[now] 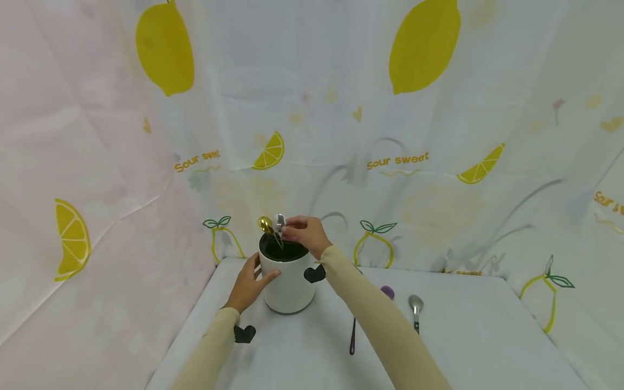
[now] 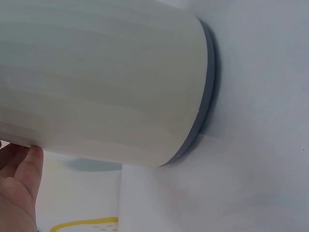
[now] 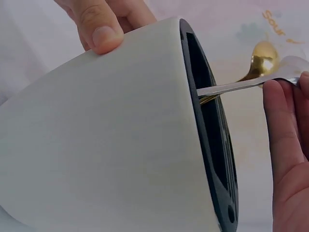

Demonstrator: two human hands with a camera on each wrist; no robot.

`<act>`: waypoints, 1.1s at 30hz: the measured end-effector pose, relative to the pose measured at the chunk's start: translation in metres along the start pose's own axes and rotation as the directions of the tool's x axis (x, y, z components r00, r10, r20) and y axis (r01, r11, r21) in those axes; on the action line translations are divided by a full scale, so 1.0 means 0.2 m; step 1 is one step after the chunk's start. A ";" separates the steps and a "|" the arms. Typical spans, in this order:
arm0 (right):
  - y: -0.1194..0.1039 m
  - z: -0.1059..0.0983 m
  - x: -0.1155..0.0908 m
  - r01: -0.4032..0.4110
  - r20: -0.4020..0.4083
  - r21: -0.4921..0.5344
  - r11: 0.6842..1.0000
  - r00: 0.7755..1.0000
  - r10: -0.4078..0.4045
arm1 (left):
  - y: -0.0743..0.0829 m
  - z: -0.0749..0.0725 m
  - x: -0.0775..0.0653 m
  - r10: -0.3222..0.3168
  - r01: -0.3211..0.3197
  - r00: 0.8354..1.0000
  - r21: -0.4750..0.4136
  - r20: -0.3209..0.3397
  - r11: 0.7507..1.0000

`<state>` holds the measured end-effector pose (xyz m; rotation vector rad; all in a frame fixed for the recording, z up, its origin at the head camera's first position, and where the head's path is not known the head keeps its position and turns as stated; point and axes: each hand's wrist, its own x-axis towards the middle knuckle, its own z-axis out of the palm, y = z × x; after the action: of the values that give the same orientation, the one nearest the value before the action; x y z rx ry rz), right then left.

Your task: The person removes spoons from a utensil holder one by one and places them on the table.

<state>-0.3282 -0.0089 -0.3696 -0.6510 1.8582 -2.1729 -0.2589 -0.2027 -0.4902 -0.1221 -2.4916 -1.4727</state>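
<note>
A white utensil holder with a dark inner rim stands upright on the table. My left hand grips its left side, thumb on the near wall and fingers round the back. At the mouth, my right hand pinches a silver spoon just by its bowl, with the handle's lower part hidden inside the holder. Right beside it a gold spoon leans in the holder, bowl up. In the left wrist view, left fingertips rest against the holder's wall.
On the white table, right of the holder, lie a spoon with a dark handle, a round purple piece and a thin dark purple handle, partly behind my right sleeve. A lemon-print curtain hangs behind the table.
</note>
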 end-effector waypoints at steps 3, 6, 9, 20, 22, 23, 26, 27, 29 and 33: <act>-0.03 -0.01 -0.01 0.047 0.021 -0.003 0.999 0.999 -0.047 | 0.00 0.00 0.00 0.005 -0.004 1.000 0.004 -0.004 1.000; -0.07 -0.01 -0.01 0.096 0.029 -0.011 0.995 0.995 -0.096 | 0.00 0.00 0.01 0.005 -0.005 1.000 0.001 -0.007 1.000; -0.10 -0.02 -0.02 0.130 0.021 -0.014 0.991 0.991 -0.129 | 0.00 0.00 0.01 0.006 -0.006 1.000 -0.006 -0.006 1.000; -0.20 -0.08 -0.04 0.202 -0.020 -0.004 0.979 0.979 -0.202 | -0.01 0.00 0.00 -0.016 0.016 1.000 0.009 0.005 1.000; -0.23 -0.09 -0.04 0.212 -0.022 0.000 0.977 0.977 -0.212 | -0.01 0.00 0.00 -0.015 0.015 1.000 0.007 0.004 1.000; -0.25 -0.10 -0.04 0.216 -0.023 0.006 0.976 0.976 -0.216 | -0.01 0.00 0.00 -0.011 0.011 1.000 0.005 0.004 1.000; -0.30 -0.13 -0.05 0.234 -0.032 0.021 0.972 0.972 -0.233 | -0.01 0.01 0.00 -0.007 0.007 1.000 0.005 0.002 1.000; -0.31 -0.14 -0.05 0.238 -0.035 0.026 0.971 0.971 -0.237 | -0.01 0.01 0.00 -0.007 0.007 1.000 0.005 0.001 1.000; -0.34 -0.16 -0.05 0.245 -0.039 0.028 0.969 0.969 -0.243 | -0.01 0.01 0.00 -0.010 0.010 1.000 0.008 -0.002 1.000; -0.39 -0.20 -0.05 0.248 -0.065 0.051 0.967 0.967 -0.245 | -0.01 0.01 0.00 -0.014 0.014 1.000 0.008 -0.002 1.000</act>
<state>-0.3287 0.0452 -0.2995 -0.8572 1.8183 -2.4142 -0.2606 -0.2027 -0.4929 -0.1015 -2.5014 -1.4675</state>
